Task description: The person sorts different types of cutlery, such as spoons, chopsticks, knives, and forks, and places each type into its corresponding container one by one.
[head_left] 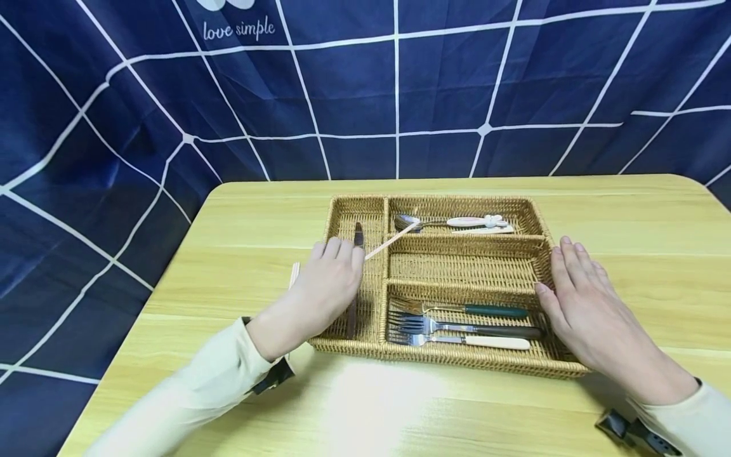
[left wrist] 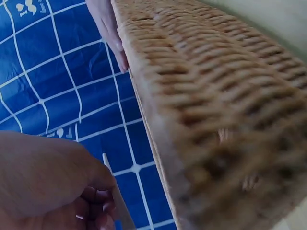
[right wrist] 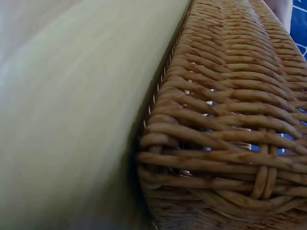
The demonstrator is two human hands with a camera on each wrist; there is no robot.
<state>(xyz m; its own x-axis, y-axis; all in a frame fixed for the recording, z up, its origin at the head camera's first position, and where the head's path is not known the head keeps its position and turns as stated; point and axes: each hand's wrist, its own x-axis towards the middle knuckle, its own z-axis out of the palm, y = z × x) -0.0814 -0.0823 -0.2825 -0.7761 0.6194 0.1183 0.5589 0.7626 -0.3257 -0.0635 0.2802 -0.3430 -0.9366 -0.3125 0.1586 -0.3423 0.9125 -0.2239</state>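
My left hand [head_left: 334,285] is over the left compartment of a wicker cutlery tray [head_left: 384,317], gripping a thin pale chopstick [head_left: 394,240] that slants up to the right across the divider. The left wrist view shows that chopstick [left wrist: 121,207] under curled fingers. Below the hand, a dark-handled knife [head_left: 351,317] lies lengthwise in the compartment, partly hidden. My right hand [head_left: 588,311] rests with straight fingers along the tray's right rim. A spoon [head_left: 465,221] with a white handle lies in the back compartment. In the front compartment are a green-handled fork [head_left: 493,311], a black-handled fork [head_left: 502,331] and a white-handled fork [head_left: 497,343].
More pale sticks [head_left: 294,274] show on the table left of the tray, partly covered by the left forearm. A short white piece [head_left: 485,230] lies beside the spoon. The wooden table [head_left: 257,222] meets a blue, white-lined cloth [head_left: 354,95] at the back and left.
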